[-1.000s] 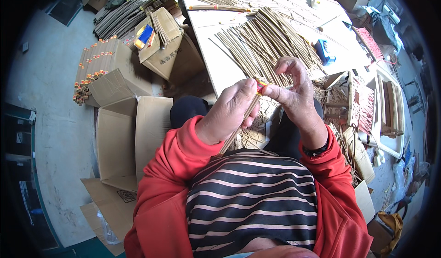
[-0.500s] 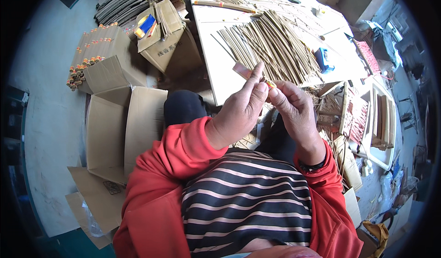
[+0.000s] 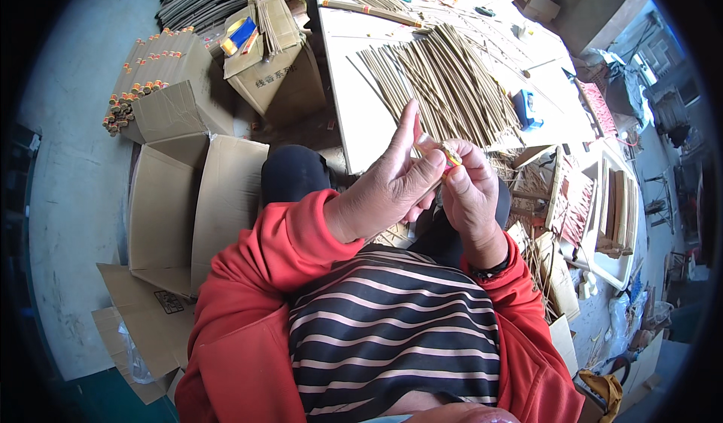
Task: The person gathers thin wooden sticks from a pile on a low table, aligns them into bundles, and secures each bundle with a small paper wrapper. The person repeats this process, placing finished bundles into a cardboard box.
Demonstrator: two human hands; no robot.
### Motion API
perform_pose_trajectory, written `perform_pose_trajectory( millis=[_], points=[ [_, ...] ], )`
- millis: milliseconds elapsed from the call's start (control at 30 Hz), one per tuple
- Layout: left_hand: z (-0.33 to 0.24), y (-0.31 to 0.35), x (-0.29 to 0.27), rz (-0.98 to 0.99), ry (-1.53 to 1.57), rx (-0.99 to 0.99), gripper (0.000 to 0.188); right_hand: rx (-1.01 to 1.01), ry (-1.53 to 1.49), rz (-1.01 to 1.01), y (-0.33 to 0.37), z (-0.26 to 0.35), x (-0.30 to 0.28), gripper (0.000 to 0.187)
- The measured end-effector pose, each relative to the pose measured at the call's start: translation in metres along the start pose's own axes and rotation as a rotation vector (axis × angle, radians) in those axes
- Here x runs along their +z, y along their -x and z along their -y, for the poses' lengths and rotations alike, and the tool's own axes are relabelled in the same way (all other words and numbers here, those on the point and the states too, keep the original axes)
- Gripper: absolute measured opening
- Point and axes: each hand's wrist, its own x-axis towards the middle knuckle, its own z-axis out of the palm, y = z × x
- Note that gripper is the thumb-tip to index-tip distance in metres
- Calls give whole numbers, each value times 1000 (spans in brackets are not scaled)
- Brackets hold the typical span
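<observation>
Above my lap, in front of the white table's near edge, my left hand (image 3: 388,178) and my right hand (image 3: 473,189) meet around the end of a small incense bundle (image 3: 453,156) with a red and yellow band. My left thumb presses on it while the left index finger stretches upward. The right thumb and fingers pinch the banded end from the other side. A pale, shiny strip (image 3: 424,141) shows between the left index finger and the bundle. Most of the bundle is hidden by my hands. Many loose brown incense sticks (image 3: 452,84) lie fanned on the table (image 3: 361,140) beyond.
A blue tape dispenser (image 3: 527,110) stands right of the sticks. At my left are an open cardboard box (image 3: 169,219) and stacked banded bundles (image 3: 143,76). A closed carton (image 3: 279,84) stands behind them. A white tray (image 3: 621,261) with brown sticks is at right.
My hands have turned slightly, bringing the red and yellow banded end into fuller view. The pale strip has moved from left of my left index finger to its right.
</observation>
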Motion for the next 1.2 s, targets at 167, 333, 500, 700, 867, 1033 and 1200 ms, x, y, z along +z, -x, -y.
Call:
perform_pose_trajectory(
  millis=[167,333,500,700,867,1033,1200],
  points=[
    [-6,1,-1,43,130,-100,84,6,-32,74,0,3,-7,29],
    [-6,-1,-3,51,140,-75,82,61,177,27,-7,15,-8,46],
    [-8,-4,-5,65,87,-126,77,-99,683,-1,-12,26,-18,56],
    [-6,-3,-7,60,110,-170,75,-155,818,85,-16,37,-23,28],
    [-3,-4,-6,35,101,-140,76,-114,907,87,-19,46,-24,27],
    [-1,-5,-5,27,94,-129,76,-130,963,94,-20,53,-20,28],
    [0,-5,-4,34,73,-119,75,-104,986,101,-18,55,-22,32]
  ],
)
